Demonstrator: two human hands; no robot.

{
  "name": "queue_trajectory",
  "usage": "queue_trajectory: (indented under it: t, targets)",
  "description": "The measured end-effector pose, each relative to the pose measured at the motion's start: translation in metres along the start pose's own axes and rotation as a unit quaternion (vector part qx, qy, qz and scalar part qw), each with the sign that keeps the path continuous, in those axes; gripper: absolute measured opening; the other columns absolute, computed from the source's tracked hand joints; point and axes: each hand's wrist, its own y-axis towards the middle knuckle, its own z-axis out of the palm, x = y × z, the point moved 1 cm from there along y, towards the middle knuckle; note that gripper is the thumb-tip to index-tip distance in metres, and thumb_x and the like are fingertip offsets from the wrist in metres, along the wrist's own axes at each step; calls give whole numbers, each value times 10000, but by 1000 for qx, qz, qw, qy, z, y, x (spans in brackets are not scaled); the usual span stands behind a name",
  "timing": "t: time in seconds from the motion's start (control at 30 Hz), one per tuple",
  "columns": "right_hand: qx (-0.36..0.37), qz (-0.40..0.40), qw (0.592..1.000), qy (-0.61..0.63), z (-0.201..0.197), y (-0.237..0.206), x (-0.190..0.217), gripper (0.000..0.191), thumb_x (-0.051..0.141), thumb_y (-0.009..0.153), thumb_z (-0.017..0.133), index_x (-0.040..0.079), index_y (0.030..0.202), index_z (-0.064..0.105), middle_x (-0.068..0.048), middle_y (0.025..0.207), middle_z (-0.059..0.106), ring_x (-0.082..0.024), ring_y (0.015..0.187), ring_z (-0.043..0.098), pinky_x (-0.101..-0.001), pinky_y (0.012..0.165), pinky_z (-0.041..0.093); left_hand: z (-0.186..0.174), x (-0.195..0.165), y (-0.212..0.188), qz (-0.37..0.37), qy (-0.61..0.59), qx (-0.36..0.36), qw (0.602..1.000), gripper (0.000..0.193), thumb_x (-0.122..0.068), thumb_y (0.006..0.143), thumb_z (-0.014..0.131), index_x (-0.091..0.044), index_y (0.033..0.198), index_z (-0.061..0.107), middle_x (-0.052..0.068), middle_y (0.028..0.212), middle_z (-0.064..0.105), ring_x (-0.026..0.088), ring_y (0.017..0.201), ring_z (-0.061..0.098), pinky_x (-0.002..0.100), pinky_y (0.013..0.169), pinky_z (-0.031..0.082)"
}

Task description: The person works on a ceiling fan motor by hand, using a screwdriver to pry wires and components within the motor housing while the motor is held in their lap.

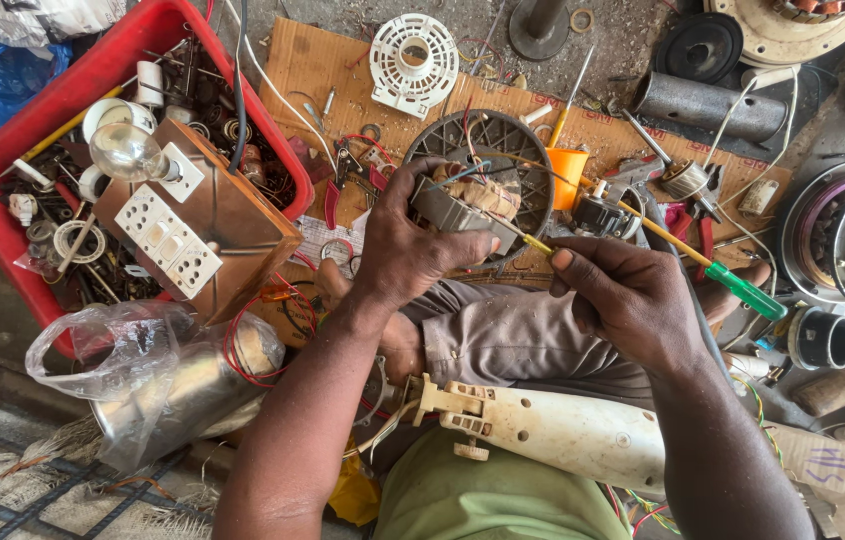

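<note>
My left hand (408,250) is closed around a small motor stator (468,205), a grey metal block with copper windings and thin coloured wires coming out of the top. I hold it above my knee, in front of a round dark fan grille (523,160) that lies on a sheet of cardboard (303,60) on the floor. My right hand (628,300) is also closed: it grips a thin screwdriver (683,250) with a yellow shaft and a green handle. The handle points away to the right, and the tip comes to the stator, just beside my left thumb.

On my lap lies a long white plastic housing (553,430), with some wires near its left end. Near the top edge of the cardboard I see a white round plastic cover (413,60), and near the grille there is an orange cup (568,170). At the left edge of the cardboard stands a red crate (113,60) full of small parts; a wooden switch board (213,225) with white sockets and a light bulb (128,152) leans on it.
</note>
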Motion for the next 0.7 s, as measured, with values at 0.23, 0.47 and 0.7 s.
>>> queue_trajectory:
  t: [0.23, 0.47, 0.7]
  targets:
    - [6, -1, 995, 99, 0, 0, -24, 301, 219, 981, 674, -39, 1128, 724, -48, 780, 684, -62, 477, 493, -227, 390, 352, 3, 0, -6, 26, 35, -16, 999, 812, -259, 658, 933, -39, 1341, 553, 89, 1233, 685, 177, 1113, 697, 321, 981, 597]
    - [-17, -112, 989, 94, 14, 12, -48, 315, 74, 947, 762, 9, 1256, 747, -13, 837, 672, -25, 635, 530, -189, 541, 429, -3, -1, -1, -19, -50, 6, 999, 804, -248, 648, 912, -16, 1331, 556, 92, 1197, 706, 172, 1066, 718, 320, 947, 621]
    - [-58, -307, 944, -101, 11, 20, -33, 310, 33, 857, 835, 78, 1157, 767, -51, 1112, 747, -92, 1013, 689, -229, 862, 571, -6, -1, 2, -24, -97, 27, 995, 757, -206, 682, 907, 6, 1334, 585, 95, 1165, 724, 173, 1052, 718, 330, 950, 618]
